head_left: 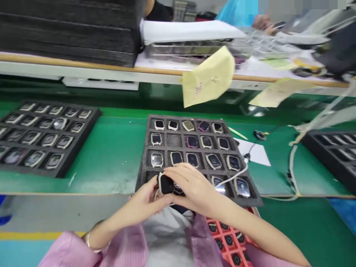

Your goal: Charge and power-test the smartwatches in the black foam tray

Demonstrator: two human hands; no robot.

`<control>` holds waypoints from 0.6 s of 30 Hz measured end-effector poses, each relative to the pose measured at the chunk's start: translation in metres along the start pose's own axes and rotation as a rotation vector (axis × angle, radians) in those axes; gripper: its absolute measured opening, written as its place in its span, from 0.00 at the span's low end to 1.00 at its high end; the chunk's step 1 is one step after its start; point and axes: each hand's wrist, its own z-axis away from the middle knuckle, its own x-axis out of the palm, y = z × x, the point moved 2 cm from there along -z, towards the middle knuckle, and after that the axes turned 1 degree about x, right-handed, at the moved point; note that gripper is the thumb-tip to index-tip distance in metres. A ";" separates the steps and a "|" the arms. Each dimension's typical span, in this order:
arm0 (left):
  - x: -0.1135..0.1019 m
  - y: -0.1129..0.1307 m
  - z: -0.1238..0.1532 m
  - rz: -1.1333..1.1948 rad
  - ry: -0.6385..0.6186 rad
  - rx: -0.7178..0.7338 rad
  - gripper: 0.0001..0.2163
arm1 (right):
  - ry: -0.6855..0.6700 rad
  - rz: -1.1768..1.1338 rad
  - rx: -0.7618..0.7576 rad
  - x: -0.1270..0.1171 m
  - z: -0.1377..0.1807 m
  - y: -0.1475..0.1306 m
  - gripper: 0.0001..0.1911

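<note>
Lilac sleeves: fine-ribbed cloth (126,241), nearer than the grey foam tray.
Red tray: glossy moulded grid (222,243) with round dark discs in its cells, lower than the grey foam tray and partly under its near edge.
Smartwatch: rounded-square body (167,184), smooth black face, pale cream frame with soft corners; held above the near-left part of the grey foam tray.
Left grip: the left hand (151,194) grasps the smartwatch from its side, fingers curled behind the frame.
Right grip: the right hand (191,185) grasps it too, fingers bent over the top edge, thumb below.
White cable: thin, smooth and curved (236,173), crossing the right part of the grey foam tray; its end by the hands is hidden.
Grey foam tray: matte, grainy block (174,140) with square cells, most bearing watches in pale or purple frames; one cell shows rough foam floor.
Bench: slick green surface (111,144) under the grey foam tray.
Dark foam tray: filled with watches (79,146), left of the grey foam tray.
Yellow paper: creased sheet (210,79), beyond the grey foam tray, hanging from a wood-edged shelf (164,70).
</note>
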 end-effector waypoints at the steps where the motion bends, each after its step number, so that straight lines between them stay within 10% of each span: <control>1: 0.000 0.001 -0.003 -0.009 -0.001 -0.001 0.22 | 0.004 0.019 -0.013 0.002 0.000 0.002 0.18; 18: -0.003 0.009 -0.015 0.013 0.082 0.055 0.13 | 0.085 -0.150 -0.052 0.010 0.000 0.016 0.20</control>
